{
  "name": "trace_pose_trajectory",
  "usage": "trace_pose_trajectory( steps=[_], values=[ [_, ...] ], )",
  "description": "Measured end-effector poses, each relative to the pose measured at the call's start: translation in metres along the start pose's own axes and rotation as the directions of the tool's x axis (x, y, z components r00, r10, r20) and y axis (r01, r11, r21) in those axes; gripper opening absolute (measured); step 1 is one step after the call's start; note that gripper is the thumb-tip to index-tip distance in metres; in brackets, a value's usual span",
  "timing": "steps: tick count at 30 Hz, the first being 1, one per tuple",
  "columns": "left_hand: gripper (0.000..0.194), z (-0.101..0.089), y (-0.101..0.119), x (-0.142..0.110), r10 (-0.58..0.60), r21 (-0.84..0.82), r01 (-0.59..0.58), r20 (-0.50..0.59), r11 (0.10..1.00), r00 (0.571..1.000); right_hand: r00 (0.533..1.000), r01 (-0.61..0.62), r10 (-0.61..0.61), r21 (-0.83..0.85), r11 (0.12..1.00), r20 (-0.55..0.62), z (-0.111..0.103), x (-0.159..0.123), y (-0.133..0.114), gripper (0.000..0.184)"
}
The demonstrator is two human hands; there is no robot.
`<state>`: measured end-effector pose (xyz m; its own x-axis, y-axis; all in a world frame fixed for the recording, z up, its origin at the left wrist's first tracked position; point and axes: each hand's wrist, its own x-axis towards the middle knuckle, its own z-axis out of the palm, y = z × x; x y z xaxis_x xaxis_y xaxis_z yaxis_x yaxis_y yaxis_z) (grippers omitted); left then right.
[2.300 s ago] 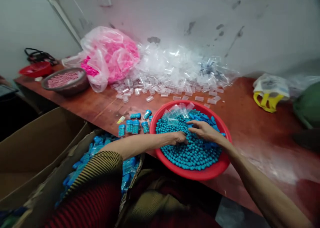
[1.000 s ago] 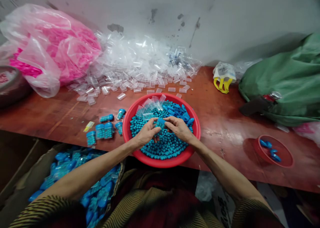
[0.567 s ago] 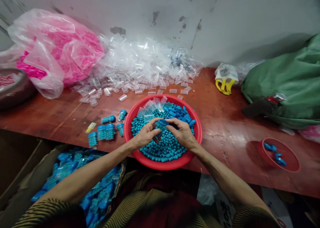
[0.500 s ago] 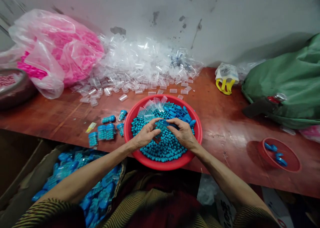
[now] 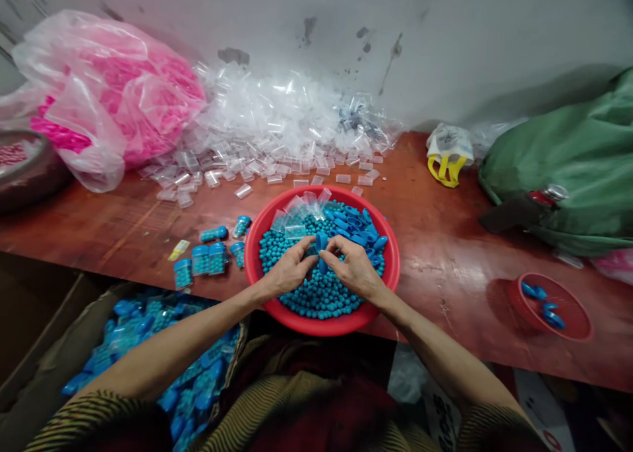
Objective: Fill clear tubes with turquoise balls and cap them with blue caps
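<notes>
A red basin [image 5: 257,237] full of small teal beads [image 5: 316,297] stands at the table's near edge. Clear little tubes [image 5: 301,208] and blue caps [image 5: 353,224] lie on the beads at its far side. Over the basin's middle, my left hand [image 5: 287,270] and my right hand [image 5: 353,267] meet, fingers pinched together on one small bead-filled tube with a blue cap [image 5: 321,244]. Both hands hold it upright between the fingertips.
Several filled, capped tubes [image 5: 208,257] stand left of the basin. A box of filled tubes [image 5: 148,346] sits below the table. Behind lie a heap of empty clear tubes [image 5: 277,129], a pink bag [image 5: 109,89] and a green bag [image 5: 558,155]. A small red basket [image 5: 551,300] holds blue caps.
My view turned right from the box side to face the basin. My hands came together over the beads and now pinch the capped tube, held a little more upright than half a second ago.
</notes>
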<state>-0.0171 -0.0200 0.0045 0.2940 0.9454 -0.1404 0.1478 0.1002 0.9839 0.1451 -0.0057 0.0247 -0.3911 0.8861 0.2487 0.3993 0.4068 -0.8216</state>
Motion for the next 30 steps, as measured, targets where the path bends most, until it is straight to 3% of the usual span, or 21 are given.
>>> trace_pose_trajectory(
  steps=[5,8,13,18,22,26,30],
  values=[
    [0.041,0.003,0.004,-0.001,0.06,0.138,-0.052,-0.058,0.989,0.996,0.99,-0.131,0.136,0.132,0.983,-0.031,0.001,0.002,0.006,0.013],
    [0.041,0.004,0.005,-0.001,0.068,0.106,-0.066,-0.022,0.992,0.997,0.989,-0.145,0.148,0.187,0.972,-0.001,-0.003,0.005,0.011,0.033],
    [0.027,0.004,0.004,-0.001,0.078,0.103,-0.085,0.074,0.991,0.994,0.991,-0.095,0.072,0.211,0.973,0.116,-0.014,0.01,0.015,0.025],
    [0.04,0.001,0.006,-0.001,-0.04,-0.102,0.048,0.079,0.994,0.996,0.997,0.081,-0.082,0.043,0.996,0.013,-0.017,0.003,0.017,0.023],
    [0.045,0.001,0.008,-0.002,-0.036,-0.232,0.072,0.155,0.97,0.987,0.984,0.173,-0.172,-0.011,0.985,0.037,-0.013,-0.008,0.015,0.029],
    [0.053,0.003,0.008,-0.006,-0.036,-0.202,0.063,0.136,0.977,0.99,0.995,0.095,-0.095,-0.009,0.995,-0.018,-0.008,-0.013,0.013,0.026],
    [0.059,0.006,0.007,-0.008,-0.039,-0.172,0.055,0.095,0.984,0.995,0.993,-0.07,0.073,0.033,0.997,-0.096,-0.001,-0.015,0.014,0.022]
  ],
)
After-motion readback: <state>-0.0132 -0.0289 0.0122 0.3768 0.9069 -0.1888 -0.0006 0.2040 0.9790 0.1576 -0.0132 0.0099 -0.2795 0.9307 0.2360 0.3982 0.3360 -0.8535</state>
